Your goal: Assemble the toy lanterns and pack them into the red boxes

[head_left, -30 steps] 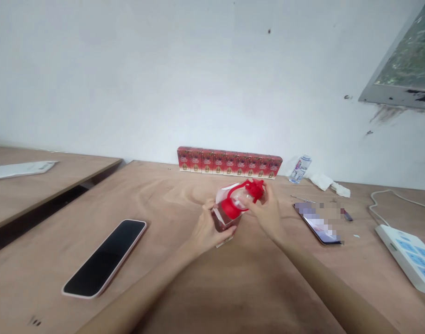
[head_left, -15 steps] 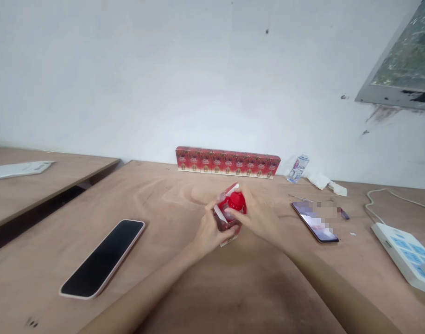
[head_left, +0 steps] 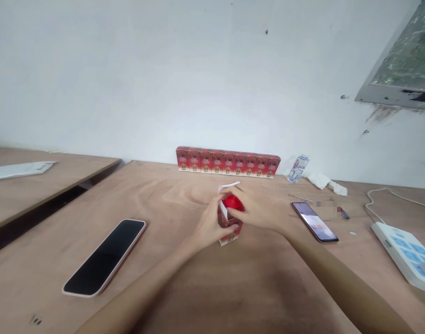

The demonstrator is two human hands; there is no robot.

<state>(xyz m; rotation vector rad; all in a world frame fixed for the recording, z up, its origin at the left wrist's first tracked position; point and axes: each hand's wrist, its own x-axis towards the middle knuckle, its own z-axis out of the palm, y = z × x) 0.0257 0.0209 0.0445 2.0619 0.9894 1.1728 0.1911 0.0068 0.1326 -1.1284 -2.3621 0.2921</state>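
My left hand (head_left: 208,225) is wrapped round a small red carton (head_left: 229,239) with printed sides, its thumb across the front. The carton is upright with its top flaps raised, one white flap standing up at the back. Sunk in the carton's mouth is a glossy red round-topped object (head_left: 234,202); its lower part is hidden inside. My right hand (head_left: 256,208) curves over the opening from the right, thumb and fingers closed on either side of the red object.
Several matching red boxes (head_left: 228,163) stand in a row by the wall. A black-screened phone (head_left: 104,257) lies left; a lit phone (head_left: 314,221) lies right. Farther right are a clear plastic package (head_left: 298,168), crumpled tissue (head_left: 319,180) and a white power strip (head_left: 405,255).
The red object has gone deeper into the carton, pressed down under my right hand. The carton now stands more upright, and my right hand has flattened over its top.
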